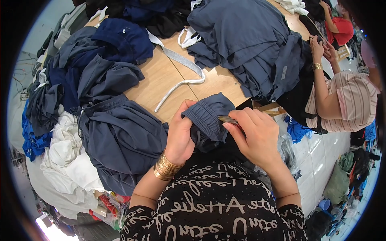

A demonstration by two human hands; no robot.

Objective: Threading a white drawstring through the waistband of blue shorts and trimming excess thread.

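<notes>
My left hand (181, 134) is closed on the gathered elastic edge of a dark blue-grey garment (209, 113), holding it up in front of my body. From the right, my right hand (257, 136) grips a small pair of thread snips (228, 119), its fingers covering most of the handles. The metal blades point left and lie against the gathered cloth. Part of the held garment hangs below my hands in shadow. Just left of my left hand, another blue-grey garment with a gathered waistband (124, 136) lies heaped at the table edge.
A grey-white fabric strip (181, 66) lies across the wooden table (155, 90). A large blue-grey garment pile (249, 44) stands at the far side, navy clothes (120, 38) at the far left, white cloth (70, 148) at the near left. A co-worker in striped clothing (341, 100) is at the right.
</notes>
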